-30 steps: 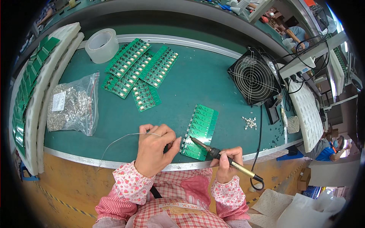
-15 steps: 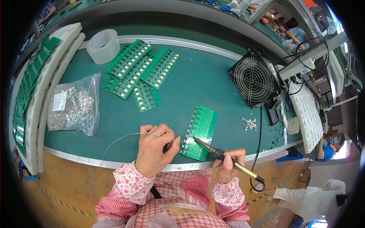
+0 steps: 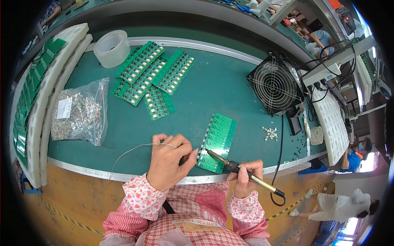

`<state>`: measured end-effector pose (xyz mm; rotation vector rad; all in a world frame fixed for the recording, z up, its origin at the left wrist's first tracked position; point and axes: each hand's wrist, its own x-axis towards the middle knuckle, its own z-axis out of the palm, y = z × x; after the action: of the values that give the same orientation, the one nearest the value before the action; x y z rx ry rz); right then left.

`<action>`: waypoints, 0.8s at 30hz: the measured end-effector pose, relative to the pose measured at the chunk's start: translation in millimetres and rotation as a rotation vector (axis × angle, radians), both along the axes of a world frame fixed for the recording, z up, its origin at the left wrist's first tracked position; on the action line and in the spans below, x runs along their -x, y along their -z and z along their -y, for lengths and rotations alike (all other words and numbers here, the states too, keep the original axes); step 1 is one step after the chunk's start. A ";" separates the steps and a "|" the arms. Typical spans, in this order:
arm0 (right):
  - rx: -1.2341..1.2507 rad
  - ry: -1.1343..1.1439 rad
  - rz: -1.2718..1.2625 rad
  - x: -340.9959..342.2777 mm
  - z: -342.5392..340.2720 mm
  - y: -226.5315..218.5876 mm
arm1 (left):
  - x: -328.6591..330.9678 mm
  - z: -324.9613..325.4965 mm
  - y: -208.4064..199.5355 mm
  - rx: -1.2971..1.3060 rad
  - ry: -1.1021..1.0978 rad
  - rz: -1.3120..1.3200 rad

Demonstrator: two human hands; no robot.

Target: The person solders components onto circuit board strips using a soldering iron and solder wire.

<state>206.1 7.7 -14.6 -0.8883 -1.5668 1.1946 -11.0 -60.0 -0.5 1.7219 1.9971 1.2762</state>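
Observation:
A green circuit board with a row of small metal parts along its left edge lies near the front of the bench. My right hand is closed round a soldering iron, whose tip touches or hovers just over that left edge; I cannot tell which. Beside the board's lower left, my left hand is closed in a pinch on a thin solder wire. The wire trails leftward in a loop to the bench edge. Where its working end sits is hidden by my fingers.
Populated green boards lie piled behind my left hand. Further left are a bag of small metal parts, a tape roll and foam trays. A black fan stands back right, with loose metal pieces before it.
The iron's tip has shifted slightly left toward the board's edge. My left hand has edged a little to the right. In the background at right, a person in white has moved.

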 end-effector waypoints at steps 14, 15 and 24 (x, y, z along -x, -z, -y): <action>-0.088 -0.055 -0.018 0.6 0.6 -0.2 | -0.9 0.5 0.9 -0.003 -0.008 -0.019; -0.089 -0.056 -0.018 0.6 0.4 0.5 | -0.9 0.4 0.9 -0.003 -0.008 -0.019; -0.135 -0.019 0.040 9.4 4.4 -3.8 | -2.0 -0.9 0.6 -0.025 -0.010 -0.045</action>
<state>196.7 3.3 -10.7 -0.8149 -1.6712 1.0759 -9.0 -59.1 -1.1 1.7701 2.0250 1.2812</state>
